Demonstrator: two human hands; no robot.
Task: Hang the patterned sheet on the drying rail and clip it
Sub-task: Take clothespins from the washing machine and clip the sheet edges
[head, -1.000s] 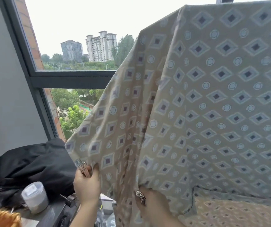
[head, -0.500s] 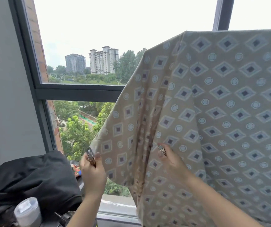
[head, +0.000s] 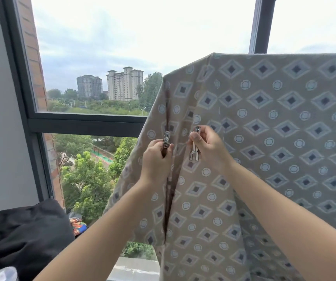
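The patterned sheet [head: 274,122] is already hanging over the drying rail, which is hidden under its top fold, so the clipping step is under way. The left hand [head: 156,159] is gripping one metal clip [head: 166,139] at the sheet's side edge; the right hand [head: 207,147] is pinching a second clip [head: 195,146]. Next, each clip probably needs raising to the fold and squeezing open.

A dark-framed window [head: 86,123] shows tower blocks [head: 110,85] and trees [head: 86,179], with black fabric [head: 21,232] heaped at lower left.
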